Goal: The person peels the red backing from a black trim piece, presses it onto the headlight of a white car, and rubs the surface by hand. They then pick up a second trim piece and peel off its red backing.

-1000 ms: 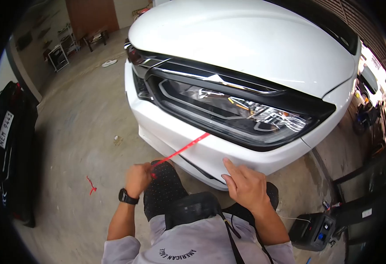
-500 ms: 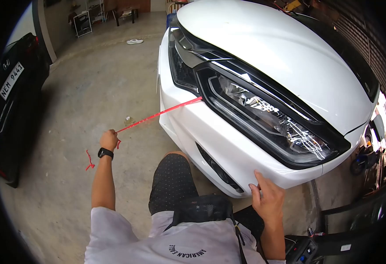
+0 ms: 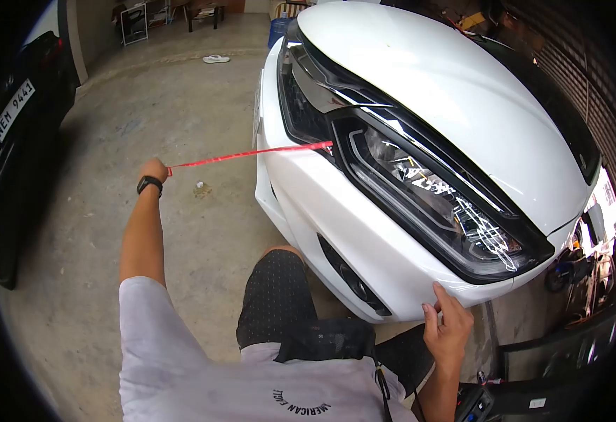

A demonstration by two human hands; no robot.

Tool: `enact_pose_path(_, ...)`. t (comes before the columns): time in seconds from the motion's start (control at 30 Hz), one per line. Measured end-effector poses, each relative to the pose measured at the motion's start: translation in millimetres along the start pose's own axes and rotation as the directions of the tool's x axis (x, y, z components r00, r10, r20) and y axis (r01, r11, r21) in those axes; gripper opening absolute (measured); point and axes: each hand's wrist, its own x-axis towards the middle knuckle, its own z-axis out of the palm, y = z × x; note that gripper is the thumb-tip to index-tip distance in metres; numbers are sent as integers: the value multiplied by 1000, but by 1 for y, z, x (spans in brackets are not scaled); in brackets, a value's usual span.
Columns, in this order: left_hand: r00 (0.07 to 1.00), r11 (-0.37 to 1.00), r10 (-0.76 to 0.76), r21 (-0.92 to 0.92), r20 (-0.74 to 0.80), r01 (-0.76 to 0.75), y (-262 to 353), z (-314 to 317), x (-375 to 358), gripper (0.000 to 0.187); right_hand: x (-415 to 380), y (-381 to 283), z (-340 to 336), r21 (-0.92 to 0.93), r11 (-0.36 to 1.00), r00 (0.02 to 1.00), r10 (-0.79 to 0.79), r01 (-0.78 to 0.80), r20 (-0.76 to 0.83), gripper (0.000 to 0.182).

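Note:
A red strip (image 3: 248, 153) stretches taut from my left hand (image 3: 154, 169) to the inner edge of the headlight (image 3: 420, 190) on a white car (image 3: 364, 225). My left hand, with a black watch at its wrist, is closed around the strip's free end, out over the floor at the left. My right hand (image 3: 450, 323) is at the bumper's lower edge below the headlight, its fingers apart and holding nothing. The index fingertip is at the bumper surface; whether it presses on it I cannot tell.
A black car (image 3: 27, 148) with a licence plate stands at the left. On the concrete floor lies a white slipper (image 3: 216, 59). A white rack (image 3: 133, 24) and a blue container (image 3: 278, 32) are at the back. Dark equipment (image 3: 533, 394) sits at the lower right.
My left hand has moved up and left, pulling the strip to a flatter angle. My right hand has shifted right and slightly down in view. The red piece at the lower left no longer shows.

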Motion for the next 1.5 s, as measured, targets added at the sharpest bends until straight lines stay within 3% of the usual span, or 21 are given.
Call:
enact_pose_path(0.03,946,972,113,164,302,-169,32,-37,-11,31,-1,1,-2,0,1000,1000,24,-24,-13,44)
enact_pose_path(0.1,929,933,357,10,96,-360,69,-7,5,39,-3,3,-2,3,999,998,50,-49,-25,44)
enact_pose_path(0.13,876,852,476,-204,-79,-482,115,-36,-35,43,-3,5,-2,-3,999,998,51,-52,-43,43)
enact_pose_path(0.17,772,578,599,-552,-213,-601,154,-45,-57,43,-3,6,-1,-10,999,997,53,-54,-60,43)
enact_pose_path(0.23,758,314,613,-811,-224,-494,235,-101,-144,37,-1,4,-2,-20,997,996,71,-73,-58,42)
enact_pose_path(0.27,699,248,626,-762,-346,-598,261,-103,-166,31,0,3,-3,-31,995,994,91,-93,-63,42)
enact_pose_path(0.53,595,196,673,-670,-439,-716,317,-123,-195,16,-11,8,-10,-55,996,995,65,-70,-81,42)
enact_pose_path(0.77,543,356,561,-409,-625,-840,316,-121,-109,14,-15,9,-14,-74,995,989,58,-69,-137,43)
enact_pose_path(0.83,686,599,497,-362,-532,-715,305,-117,-82,13,-21,16,-19,-69,991,986,103,-113,-128,45)
enact_pose_path(0.87,692,635,497,-324,-523,-701,294,-103,-58,15,-23,21,-23,-67,986,983,146,-154,-113,48)
enact_pose_path(0.97,838,833,485,-158,-250,-530,244,-78,-26,22,-23,44,-43,-201,963,970,137,-177,-200,58)
enact_pose_path(1.0,864,867,478,-75,-161,-493,231,-85,-41,41,-24,59,-49,-218,954,952,141,-203,-271,65)
enact_pose_path(1.03,878,869,435,161,200,-467,231,-111,-54,61,-25,76,-56,-234,943,929,147,-235,-340,72)
enact_pose_path(1.07,890,872,426,190,161,-451,237,-123,-69,79,-19,85,-66,-286,930,914,107,-231,-391,79)
enact_pose_path(1.13,706,703,679,-102,-202,-704,252,-144,-109,94,-6,107,-81,-354,902,900,77,-246,-429,105)
enact_pose_path(1.17,572,523,734,-232,-366,-820,266,-154,-126,100,4,109,-85,-374,899,908,56,-227,-416,113)
enact_pose_path(1.23,300,169,776,-276,-555,-946,297,-177,-163,114,20,112,-92,-393,895,916,40,-210,-400,120)
enact_pose_path(1.27,293,164,780,-271,-553,-949,313,-187,-180,114,27,115,-94,-395,903,927,12,-172,-375,125)
enact_pose_path(1.33,71,-38,806,-171,-588,-984,338,-199,-210,124,34,119,-96,-389,910,935,-6,-142,-356,131)
enact_pose_path(1.4,0,-64,874,-114,-486,-991,353,-201,-226,130,35,124,-99,-362,923,950,12,-131,-313,138)
enact_pose_path(1.5,13,-8,908,-48,-419,-999,362,-198,-242,132,35,122,-98,-305,932,952,105,-195,-287,143)
